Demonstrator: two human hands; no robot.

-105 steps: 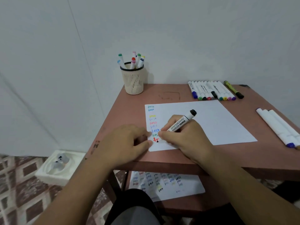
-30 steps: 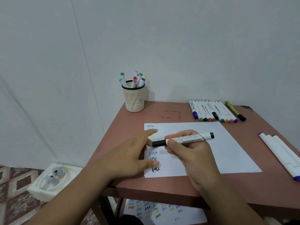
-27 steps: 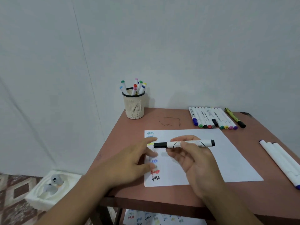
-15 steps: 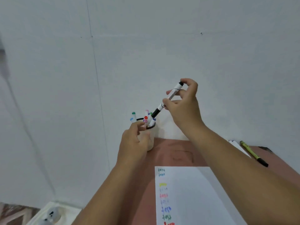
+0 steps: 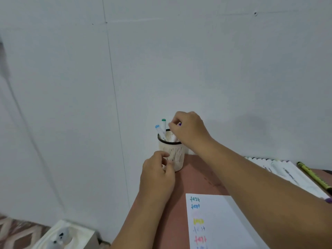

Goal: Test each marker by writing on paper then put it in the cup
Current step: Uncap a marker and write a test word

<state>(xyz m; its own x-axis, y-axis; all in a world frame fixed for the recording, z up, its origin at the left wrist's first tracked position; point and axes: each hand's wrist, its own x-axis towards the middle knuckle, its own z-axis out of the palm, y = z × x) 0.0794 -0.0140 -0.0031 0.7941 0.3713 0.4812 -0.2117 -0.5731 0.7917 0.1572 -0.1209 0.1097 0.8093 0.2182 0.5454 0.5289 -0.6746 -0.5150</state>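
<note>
The right hand (image 5: pixel 189 129) hovers over the mouth of the cup (image 5: pixel 173 151), its fingers (image 5: pixel 172 125) bunched downward among the marker tops. Whether they pinch a marker cannot be told; the black marker itself is hidden behind the hand. Just left of those fingers, two markers stand in the cup with their long axes near upright, caps pointing up: a green-capped marker (image 5: pixel 163 124) and, a little lower and leaning left, a blue-capped marker (image 5: pixel 159 131). The left hand (image 5: pixel 158 174) holds the cup low on its near side, fingers curled against the slotted wall. The cup stands on the desk (image 5: pixel 195 177) by the wall.

Below the hands lies the paper (image 5: pixel 221 223), with the word "test" written in several colours down its left edge. Under the right forearm, a row of markers (image 5: pixel 280 168) lies flat on the desk, long axes running away toward the wall, with a yellow-green marker (image 5: pixel 313 175) beside them.
</note>
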